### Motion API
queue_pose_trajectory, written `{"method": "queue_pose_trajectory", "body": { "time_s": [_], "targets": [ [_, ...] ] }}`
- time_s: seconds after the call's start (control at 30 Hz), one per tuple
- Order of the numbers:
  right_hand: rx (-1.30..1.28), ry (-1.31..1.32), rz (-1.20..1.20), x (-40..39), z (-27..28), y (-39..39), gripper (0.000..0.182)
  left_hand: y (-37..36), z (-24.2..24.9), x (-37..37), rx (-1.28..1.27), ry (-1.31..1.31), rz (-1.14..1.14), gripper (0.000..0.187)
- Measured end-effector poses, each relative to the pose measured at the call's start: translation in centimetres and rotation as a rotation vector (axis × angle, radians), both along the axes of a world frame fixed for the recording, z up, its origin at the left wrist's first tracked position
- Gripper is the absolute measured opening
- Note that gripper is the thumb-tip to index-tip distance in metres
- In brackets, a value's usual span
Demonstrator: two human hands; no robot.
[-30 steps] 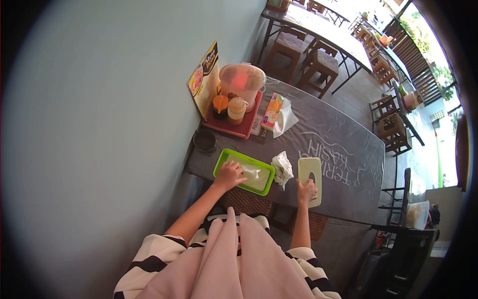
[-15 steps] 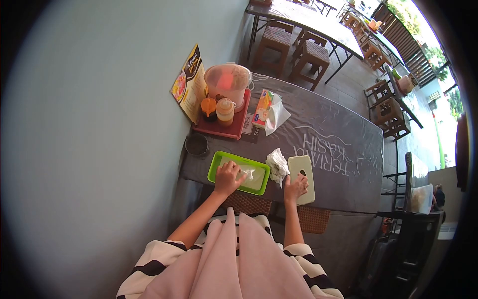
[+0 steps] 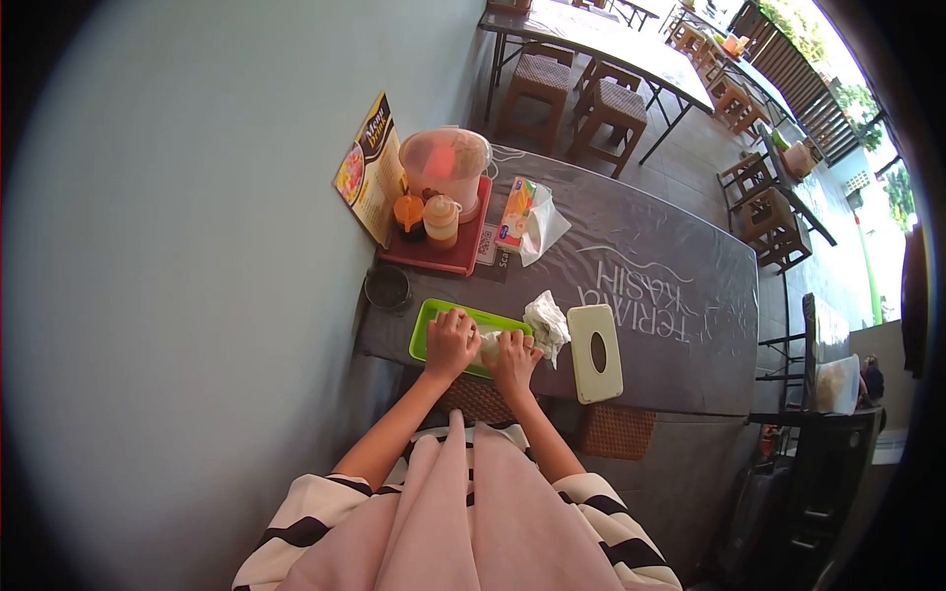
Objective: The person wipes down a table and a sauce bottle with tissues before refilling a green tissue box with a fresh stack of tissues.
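**Both hands pressed into the green tray at the table's near edge**

The green tray (image 3: 426, 325) is a shallow rectangle of bright lime plastic, lying flat at the near edge of the dark table (image 3: 680, 364), close to the wall. Its long axis runs along that edge, from the wall side toward the crumpled tissue (image 3: 547, 323). The left hand (image 3: 450, 344) and right hand (image 3: 514, 357) lie palm-down side by side in the tray, on pale, whitish sheets that fill it; whether the fingers grip the sheets or only press on them cannot be told.

Just beside the tissue lies a pale green lid (image 3: 596, 352) with an oval slot, flat on the table, its long axis pointing away from the person, untouched.

The tablecloth carries large white lettering (image 3: 636, 295), upside down from here, reading "TERIMA KASIH". Against the wall leans a menu card (image 3: 370, 167) with yellow script too small to read. By it, a red tray (image 3: 443, 258) bears sauce bottles and a clear lidded container (image 3: 448, 163). A tissue pack (image 3: 517, 215) sits near; its print is illegible.
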State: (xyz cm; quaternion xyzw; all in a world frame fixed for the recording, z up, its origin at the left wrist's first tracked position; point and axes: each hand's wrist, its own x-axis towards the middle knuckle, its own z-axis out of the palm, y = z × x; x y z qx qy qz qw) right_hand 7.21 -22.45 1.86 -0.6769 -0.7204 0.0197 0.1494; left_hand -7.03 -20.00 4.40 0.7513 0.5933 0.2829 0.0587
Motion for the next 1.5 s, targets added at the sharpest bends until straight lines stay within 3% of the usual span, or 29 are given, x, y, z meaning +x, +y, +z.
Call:
{"method": "queue_pose_trajectory", "body": {
  "time_s": [0.13, 0.2, 0.23, 0.3, 0.43, 0.5, 0.63, 0.7, 0.9, 1.0, 1.1, 1.23, 1.37, 1.43, 1.47, 1.5],
  "targets": [
    [0.081, 0.086, 0.004, 0.5, 0.2, 1.1, 0.029, -0.8, 0.0, 0.1, -0.078, -0.029, -0.007, 0.033],
    [0.065, 0.367, -0.054, 1.0, 0.5, 1.6, 0.024, -1.5, -0.1, 0.5, -0.168, -0.017, -0.061, 0.048],
    [0.065, 0.365, -0.055, 1.4, 0.7, 2.0, 0.024, -1.8, -0.2, 0.8, -0.168, -0.019, -0.061, 0.048],
    [-0.246, 0.774, -0.097, 2.1, 0.9, 2.7, 0.029, -2.1, -0.5, 1.3, -0.123, 0.034, -0.068, 0.057],
    [-0.246, 0.826, -0.084, 2.8, 0.8, 3.6, 0.034, -1.3, -0.8, 1.5, -0.033, 0.071, -0.064, 0.047],
    [-0.273, 0.858, -0.031, 3.2, 1.1, 3.7, 0.034, -0.8, -0.7, 1.0, -0.091, 0.048, -0.095, 0.027],
    [-0.246, 0.847, 0.032, 3.1, 1.9, 3.0, 0.035, 0.0, -0.5, -0.1, -0.087, -0.161, -0.035, 0.016],
    [0.025, 0.536, 0.168, 2.5, 1.9, 2.3, 0.035, 0.3, -0.5, -0.5, -0.126, -0.285, -0.025, 0.017],
    [0.048, 0.273, 0.106, 2.0, 1.6, 2.2, 0.019, 0.9, -0.8, -2.2, -0.105, -0.264, 0.057, 0.016],
    [0.054, 0.423, 0.051, 2.5, 1.3, 2.7, 0.016, 1.2, -0.6, -3.2, -0.075, -0.254, 0.073, 0.015],
    [0.070, 0.437, 0.089, 2.1, 2.6, 1.9, 0.031, 1.8, -0.5, -3.4, -0.136, -0.411, 0.033, 0.014],
    [0.103, 0.302, 0.142, 0.0, 2.8, 0.3, 0.050, 2.2, 0.0, -3.1, -0.117, -0.396, -0.060, 0.013],
    [0.126, 0.189, 0.082, -0.4, 0.5, 1.0, 0.042, 2.3, -0.1, -3.6, -0.114, -0.460, -0.071, 0.013],
    [0.137, 0.264, -0.011, 0.9, 0.2, 2.1, 0.029, 2.3, 0.4, -4.4, -0.103, -0.467, -0.058, 0.014],
    [0.134, 0.265, -0.009, 1.4, 0.0, 2.5, 0.029, 2.3, 0.9, -4.9, -0.096, -0.359, -0.028, 0.013],
    [0.085, 0.439, -0.078, 2.1, 0.0, 2.8, 0.024, 2.3, 1.0, -5.2, -0.090, -0.251, 0.001, 0.013]
  ]
}}
